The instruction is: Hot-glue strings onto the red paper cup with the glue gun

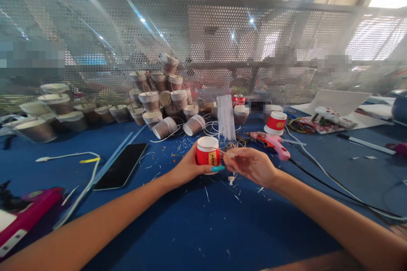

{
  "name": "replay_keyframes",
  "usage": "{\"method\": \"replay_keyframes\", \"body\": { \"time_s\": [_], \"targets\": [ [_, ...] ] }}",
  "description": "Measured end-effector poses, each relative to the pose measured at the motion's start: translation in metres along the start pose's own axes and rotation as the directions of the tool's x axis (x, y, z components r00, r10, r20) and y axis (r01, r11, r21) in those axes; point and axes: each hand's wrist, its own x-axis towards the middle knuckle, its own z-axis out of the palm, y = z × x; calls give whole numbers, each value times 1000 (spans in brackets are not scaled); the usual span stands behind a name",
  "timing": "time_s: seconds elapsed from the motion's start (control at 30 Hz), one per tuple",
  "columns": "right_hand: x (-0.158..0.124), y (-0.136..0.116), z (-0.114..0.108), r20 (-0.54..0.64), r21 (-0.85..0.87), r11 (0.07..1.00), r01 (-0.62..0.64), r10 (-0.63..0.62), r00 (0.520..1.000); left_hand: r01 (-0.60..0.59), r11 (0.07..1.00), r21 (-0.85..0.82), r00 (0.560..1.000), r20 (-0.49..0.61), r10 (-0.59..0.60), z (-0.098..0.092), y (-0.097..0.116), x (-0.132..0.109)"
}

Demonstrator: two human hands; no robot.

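Over the middle of the blue table, my left hand (187, 164) is wrapped round a red paper cup (207, 155) with a white rim and a yellow label. Its thumb, with a turquoise nail, lies across the cup's lower front. Close against the cup's right side is my right hand (251, 164), thumb and fingers pinched together. What they hold looks thin and cannot be made out. A pink hot glue gun (276, 144) lies beyond the right hand. Near it stands a second red and white cup (275, 123), upside down.
Grey-brown cups with cord handles (149, 100) are piled along the back, before a perforated metal screen (216, 29). White sticks (226, 117) stand bundled behind my hands. A phone (121, 167) lies left; the glue gun's black cable (337, 188) crosses the right. Scraps litter the table (197, 228).
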Motion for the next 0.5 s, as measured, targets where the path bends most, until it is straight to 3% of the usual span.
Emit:
{"method": "replay_keyframes", "body": {
  "time_s": [0.1, 0.3, 0.5],
  "targets": [
    [0, -1, -1, -6, 40, 998, 47, -47, 999, 6, 1000, -26, 1000, 13, -6, 0, 0, 0],
    [3, 4, -7, -109, -51, 993, 106, -111, 988, 24, 999, -27, 1000, 5, -24, -1, 3, -1],
    [5, 5, -8, -174, -81, 994, 73, -86, 981, 17, 999, -48, 999, 41, -15, -2, 3, -3]
  ]
}}
